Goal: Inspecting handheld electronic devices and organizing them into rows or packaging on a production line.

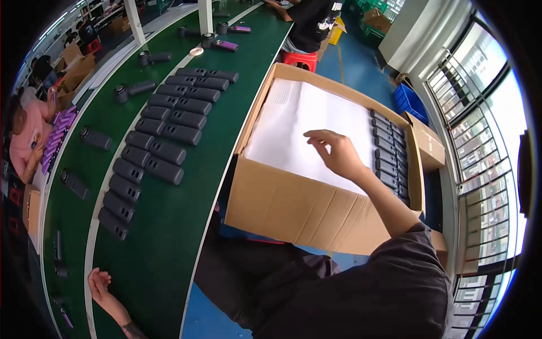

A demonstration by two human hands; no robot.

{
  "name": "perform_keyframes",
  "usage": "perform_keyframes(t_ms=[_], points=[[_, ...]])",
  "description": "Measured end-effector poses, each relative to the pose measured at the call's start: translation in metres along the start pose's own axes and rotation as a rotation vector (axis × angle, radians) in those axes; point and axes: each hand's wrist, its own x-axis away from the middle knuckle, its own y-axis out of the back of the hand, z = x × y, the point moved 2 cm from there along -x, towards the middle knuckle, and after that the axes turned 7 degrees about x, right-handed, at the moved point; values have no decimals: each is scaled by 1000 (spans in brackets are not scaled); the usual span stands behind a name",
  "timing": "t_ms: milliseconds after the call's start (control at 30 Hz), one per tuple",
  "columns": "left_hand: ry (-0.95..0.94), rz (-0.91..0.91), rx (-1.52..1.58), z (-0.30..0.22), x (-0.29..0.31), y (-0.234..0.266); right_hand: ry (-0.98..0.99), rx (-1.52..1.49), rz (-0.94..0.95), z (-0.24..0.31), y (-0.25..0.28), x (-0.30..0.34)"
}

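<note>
My right hand (337, 153) is over a large cardboard box (293, 198), above the white foam sheet (316, 118) covering most of its inside. Its fingers are bent, with the thumb apart and nothing held. Dark grey handheld device bodies (385, 152) lie in rows along the box's right side, beside the sheet. At the lower left, my left hand (99, 282) rests by the pale strip on the green table (164, 254), loosely curled and empty. Beyond it, a double row of similar dark grey bodies (182, 134) lies on the table.
More devices with round heads (121, 93) are spaced along the table's far lane, some with purple handles (227, 46). A person in pink (36, 130) sits across by purple parts (59, 133). Another person (313, 25) is at the far end. A blue crate (411, 104) stands near the barred windows.
</note>
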Motion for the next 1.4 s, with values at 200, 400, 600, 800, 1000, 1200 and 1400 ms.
perform_keyframes(t_ms=[200,400,600,800,1000,1200,1400], points=[[-21,2,-28,24,-12,17,-478,286,523,-153,113,131],[-12,31,-48,59,-34,35,-493,279,545,-170,84,173],[-19,37,-40,63,-35,39,-467,307,584,-168,83,167],[-13,46,-64,57,-30,40,-449,497,385,-153,77,133],[-25,58,-102,49,-28,30,-313,736,392,-194,44,154],[-25,56,-114,52,-30,36,-429,529,476,-174,59,127],[-30,66,-117,51,-32,35,-481,563,352,-196,56,115]])
